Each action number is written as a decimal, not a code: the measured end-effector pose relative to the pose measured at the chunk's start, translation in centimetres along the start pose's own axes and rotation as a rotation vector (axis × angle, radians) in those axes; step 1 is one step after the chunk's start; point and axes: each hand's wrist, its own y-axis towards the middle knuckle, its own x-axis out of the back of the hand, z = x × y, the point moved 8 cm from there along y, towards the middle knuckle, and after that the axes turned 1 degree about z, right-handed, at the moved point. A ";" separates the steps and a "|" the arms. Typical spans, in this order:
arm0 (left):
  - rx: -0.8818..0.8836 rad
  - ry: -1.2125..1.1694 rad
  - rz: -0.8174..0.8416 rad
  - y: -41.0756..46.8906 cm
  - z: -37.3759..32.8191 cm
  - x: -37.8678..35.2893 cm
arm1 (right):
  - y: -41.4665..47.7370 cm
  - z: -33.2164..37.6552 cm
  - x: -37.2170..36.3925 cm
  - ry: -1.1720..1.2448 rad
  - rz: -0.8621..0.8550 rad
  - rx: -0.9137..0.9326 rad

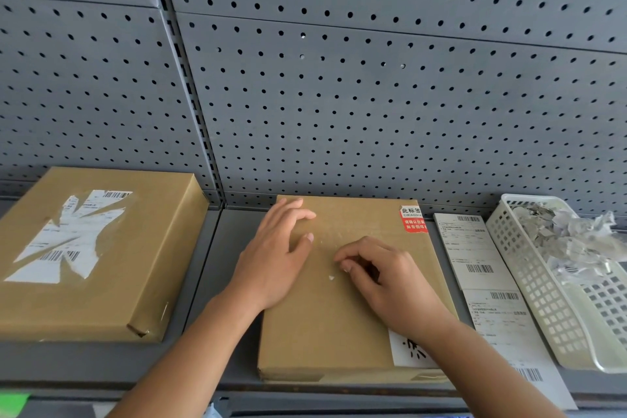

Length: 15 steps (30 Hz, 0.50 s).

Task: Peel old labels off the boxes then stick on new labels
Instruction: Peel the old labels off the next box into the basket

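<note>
Tearing is the likely trouble: the right hand has its fingers curled with the tips down on the box, picking at label residue, and whether a shred sits between them I cannot tell. Bits this small probably break off rather than lift, as the white scrap just left of the fingertips suggests, and hard scraping could scuff the cardboard where a new label must stick. The left hand lies flat with fingers spread, pressing the box down left of the picking point; if it eased off, the box could slide. The box lies flat under both hands, its long axis running away from the person toward the pegboard. A red sticker remains beyond the fingertips to the right, and the label sheet lies right of the wrist.
</note>
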 end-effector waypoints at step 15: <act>0.000 0.001 -0.007 0.0 0.0 0.0 | 0.0 -0.9 1.0 0.232 -0.040 -0.176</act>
